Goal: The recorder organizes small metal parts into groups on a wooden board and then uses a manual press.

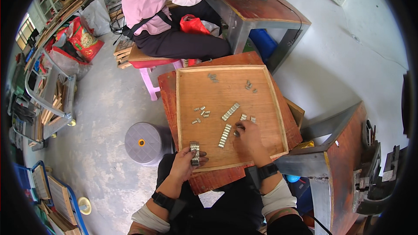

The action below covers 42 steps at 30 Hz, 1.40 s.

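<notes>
Your left hand (pixel 185 163) is curled round a metal strip (pixel 195 153); right hand (pixel 248 132) dips fingers-bent into the tray (pixel 196 95), can't tell its grip.

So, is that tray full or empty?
Neither, just partly filled: the tray holds metal strips and scattered small pieces, with much of its bottom bare.

The linked band (pixel 195 154) in the left fingers (pixel 203 159) was silvery grey, ribbed crosswise. The strip (pixel 224 136) left of the right fingers (pixel 242 125) was yellowish silver, patterned in repeating links. Beneath the fingers, the tray (pixel 222 95) was honey-tan with a paler rim (pixel 177 109), and the bench (pixel 169 100) under it reddish brown. Left of the left fingers, the stool (pixel 150 148) was mauve-grey, quilted in diamonds around an orange ring (pixel 141 142).
</notes>
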Tool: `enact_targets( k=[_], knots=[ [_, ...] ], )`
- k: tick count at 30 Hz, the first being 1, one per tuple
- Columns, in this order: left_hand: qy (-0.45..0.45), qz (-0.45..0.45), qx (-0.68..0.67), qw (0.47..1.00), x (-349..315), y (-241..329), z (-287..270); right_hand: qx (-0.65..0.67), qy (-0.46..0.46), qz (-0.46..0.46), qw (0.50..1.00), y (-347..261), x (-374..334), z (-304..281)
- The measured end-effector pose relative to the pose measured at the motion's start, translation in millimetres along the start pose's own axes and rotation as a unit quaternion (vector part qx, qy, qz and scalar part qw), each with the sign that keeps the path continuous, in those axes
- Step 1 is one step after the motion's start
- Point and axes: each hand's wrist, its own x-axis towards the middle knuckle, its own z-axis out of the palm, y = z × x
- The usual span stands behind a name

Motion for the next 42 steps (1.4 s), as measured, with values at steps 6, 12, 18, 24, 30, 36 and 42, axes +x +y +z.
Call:
enact_targets(
  k=[6,12,18,24,30,36,42],
  knots=[
    [0.043,0.024,-0.02,0.999,0,0,2,-0.033,0.047,-0.005,0.998,2,-28,-11],
    [0.045,0.035,-0.014,0.998,5,2,5,-0.049,0.064,-0.076,0.994,-13,-65,13],
    [0.037,0.036,0.05,0.997,5,-3,5,-0.025,0.098,-0.095,0.99,-8,-67,17],
    [0.035,0.044,0.076,0.996,5,-5,6,-0.046,0.113,-0.088,0.989,-18,-62,19],
    [0.033,0.042,0.074,0.996,6,-5,4,-0.171,-0.005,0.022,0.985,-45,-48,30],
    [0.025,0.037,0.079,0.996,3,-3,4,-0.132,0.007,0.074,0.989,-38,-57,20],
    [0.012,0.037,0.097,0.995,1,-2,5,-0.148,-0.009,0.099,0.984,-41,-55,30]
  ],
)
